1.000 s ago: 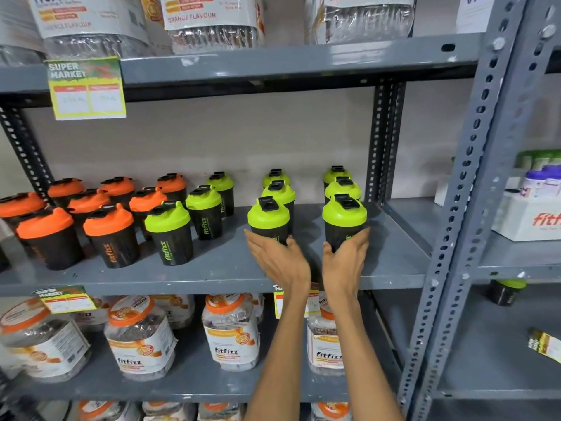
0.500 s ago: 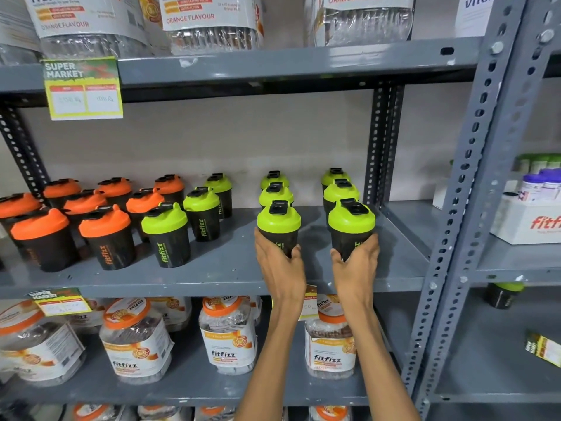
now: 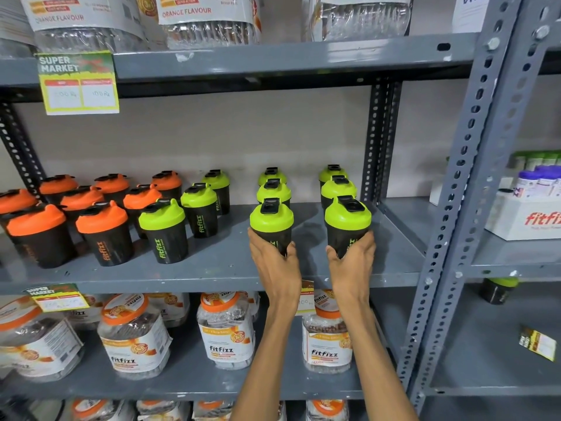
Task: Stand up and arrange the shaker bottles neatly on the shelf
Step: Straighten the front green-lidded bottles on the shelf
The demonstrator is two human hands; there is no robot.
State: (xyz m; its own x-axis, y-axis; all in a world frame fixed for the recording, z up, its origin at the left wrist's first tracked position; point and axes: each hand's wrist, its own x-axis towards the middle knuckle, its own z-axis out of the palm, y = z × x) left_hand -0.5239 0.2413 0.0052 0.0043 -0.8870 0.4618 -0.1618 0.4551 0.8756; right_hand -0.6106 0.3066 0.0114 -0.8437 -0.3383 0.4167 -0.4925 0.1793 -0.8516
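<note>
Black shaker bottles stand upright on the grey middle shelf. Orange-lidded ones fill the left, green-lidded ones run in a diagonal row beside them. Two more green-lidded rows stand at centre and right. My left hand grips the base of the front centre green-lidded shaker. My right hand grips the base of the front right green-lidded shaker. Both bottles are upright near the shelf's front edge; my fingers hide their lower halves.
A perforated grey upright post bounds the shelf on the right. Large Fitfizz jars fill the shelf below, and more jars sit above. A price tag hangs from the upper shelf. On the neighbouring rack are a white Fitfizz box and one lone shaker.
Both hands went from open, touching the two front green-lidded shakers, to wrapped around their bases. The two bottles have come forward toward the shelf's front edge.
</note>
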